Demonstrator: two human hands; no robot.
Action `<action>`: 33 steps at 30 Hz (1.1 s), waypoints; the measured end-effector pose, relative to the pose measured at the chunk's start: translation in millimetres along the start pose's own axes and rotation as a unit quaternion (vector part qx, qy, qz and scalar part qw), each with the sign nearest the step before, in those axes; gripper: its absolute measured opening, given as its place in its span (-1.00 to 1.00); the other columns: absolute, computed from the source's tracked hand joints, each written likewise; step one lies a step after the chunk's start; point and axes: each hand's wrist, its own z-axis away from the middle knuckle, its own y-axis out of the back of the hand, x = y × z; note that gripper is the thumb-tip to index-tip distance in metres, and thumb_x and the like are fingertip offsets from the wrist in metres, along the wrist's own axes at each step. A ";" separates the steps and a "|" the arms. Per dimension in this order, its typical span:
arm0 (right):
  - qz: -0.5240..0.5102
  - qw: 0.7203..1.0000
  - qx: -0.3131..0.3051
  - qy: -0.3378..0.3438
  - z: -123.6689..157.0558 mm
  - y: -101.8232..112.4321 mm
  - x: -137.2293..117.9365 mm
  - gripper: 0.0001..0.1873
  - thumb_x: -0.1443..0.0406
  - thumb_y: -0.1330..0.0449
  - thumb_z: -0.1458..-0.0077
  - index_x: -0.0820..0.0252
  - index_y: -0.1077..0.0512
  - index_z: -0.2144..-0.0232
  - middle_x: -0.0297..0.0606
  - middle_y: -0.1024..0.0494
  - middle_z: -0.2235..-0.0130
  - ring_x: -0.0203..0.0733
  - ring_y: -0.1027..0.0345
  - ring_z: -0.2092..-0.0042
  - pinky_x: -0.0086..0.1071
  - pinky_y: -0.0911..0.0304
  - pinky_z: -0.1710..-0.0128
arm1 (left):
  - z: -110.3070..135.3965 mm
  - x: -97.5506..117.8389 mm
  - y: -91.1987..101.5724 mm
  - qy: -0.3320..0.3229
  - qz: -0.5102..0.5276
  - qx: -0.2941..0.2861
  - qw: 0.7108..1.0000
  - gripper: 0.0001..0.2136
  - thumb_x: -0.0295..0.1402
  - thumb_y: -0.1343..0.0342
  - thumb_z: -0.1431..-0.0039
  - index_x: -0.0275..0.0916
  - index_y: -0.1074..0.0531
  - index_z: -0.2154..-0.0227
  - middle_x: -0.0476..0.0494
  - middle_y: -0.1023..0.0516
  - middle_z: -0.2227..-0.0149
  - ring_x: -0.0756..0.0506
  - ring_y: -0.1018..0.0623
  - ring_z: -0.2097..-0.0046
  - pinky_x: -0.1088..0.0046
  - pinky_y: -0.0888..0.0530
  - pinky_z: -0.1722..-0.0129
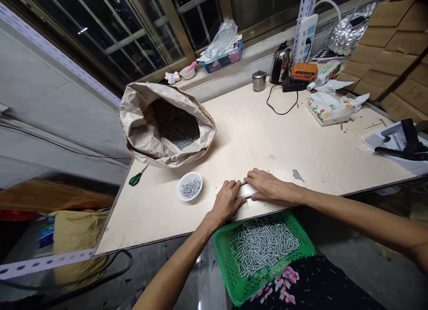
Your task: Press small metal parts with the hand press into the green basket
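At the table's front edge, a short pale flat bar with dark edges lies between my two hands; its exact kind I cannot make out. My left hand closes over its left end, with bent fingers on the far side and the thumb near. Over the right end, my right hand grips with curled fingers, covering that part. Just below the hands, a green basket holds many small silvery metal pins. Left of my left hand stands a white bowl with similar small metal pieces.
A large paper sack of small metal pieces stands at the back left. Green-handled scissors lie near the left edge. Farther right are a tissue pack, kettle, metal canister and black tool. A grey scrap lies right.
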 end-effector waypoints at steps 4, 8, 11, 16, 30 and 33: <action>0.017 1.000 0.013 0.014 -4.3 -18.3 -0.2 -0.93 0.32 -0.15 -0.14 0.23 -0.35 0.35 -0.20 -0.39 0.31 -0.15 -0.19 0.24 -0.28 -0.17 0.25 | 5.4 5.9 -4.5 0.015 0.011 0.029 0.999 -0.82 -0.30 -0.03 -0.23 -0.22 -0.40 0.15 -0.15 -0.45 0.22 -0.14 -0.37 0.15 0.29 -0.37 0.14; 0.026 0.999 0.025 -0.004 -8.2 -33.6 -1.4 -0.85 0.36 -0.06 -0.20 0.22 -0.35 0.43 -0.24 -0.40 0.37 -0.19 -0.20 0.30 -0.30 -0.16 0.29 | 5.2 10.2 -11.8 0.033 0.005 0.038 0.999 -0.83 -0.32 0.03 -0.27 -0.25 -0.44 0.27 -0.17 -0.46 0.29 -0.14 -0.39 0.17 0.30 -0.38 0.16; 0.024 0.999 0.024 -0.006 -7.3 -27.0 0.0 -0.91 0.31 -0.14 -0.16 0.24 -0.38 0.30 -0.18 -0.43 0.28 -0.14 -0.23 0.22 -0.27 -0.20 0.24 | 5.6 8.0 -12.7 0.044 0.022 0.054 0.997 -0.81 -0.31 -0.02 -0.24 -0.23 -0.42 0.15 -0.19 -0.49 0.21 -0.16 -0.41 0.10 0.26 -0.39 0.10; -0.027 0.998 0.053 0.024 3.2 -4.1 -2.0 -0.30 0.12 -0.30 0.00 0.25 -0.18 -0.12 0.01 -0.31 -0.06 0.00 -0.15 -0.05 -0.13 -0.20 0.05 | 30.2 -6.5 4.8 0.078 0.092 0.183 0.976 -0.61 -0.24 -0.07 -0.19 -0.23 -0.32 -0.06 -0.27 -0.38 -0.07 -0.18 -0.37 -0.08 0.25 -0.35 -0.03; -0.008 0.997 0.079 -0.004 -1.2 -52.8 -25.3 -0.93 0.36 -0.11 -0.18 0.21 -0.38 0.36 -0.25 -0.40 0.32 -0.19 -0.20 0.26 -0.33 -0.10 0.27 | 55.3 -22.4 3.1 0.380 0.207 -0.041 0.900 -0.69 -0.13 -0.15 0.09 -0.27 -0.41 0.71 0.04 -0.30 0.71 0.01 -0.31 0.54 0.50 -0.09 0.51; 0.010 0.994 0.112 -0.007 -5.1 -59.2 -21.4 -0.89 0.37 -0.08 -0.20 0.21 -0.35 0.39 -0.25 -0.40 0.34 -0.19 -0.19 0.28 -0.33 -0.08 0.28 | 50.8 -28.9 1.0 0.374 0.244 -0.061 0.892 -0.69 -0.18 -0.15 0.13 -0.28 -0.33 0.78 0.09 -0.16 0.76 0.05 -0.20 0.59 0.50 -0.06 0.53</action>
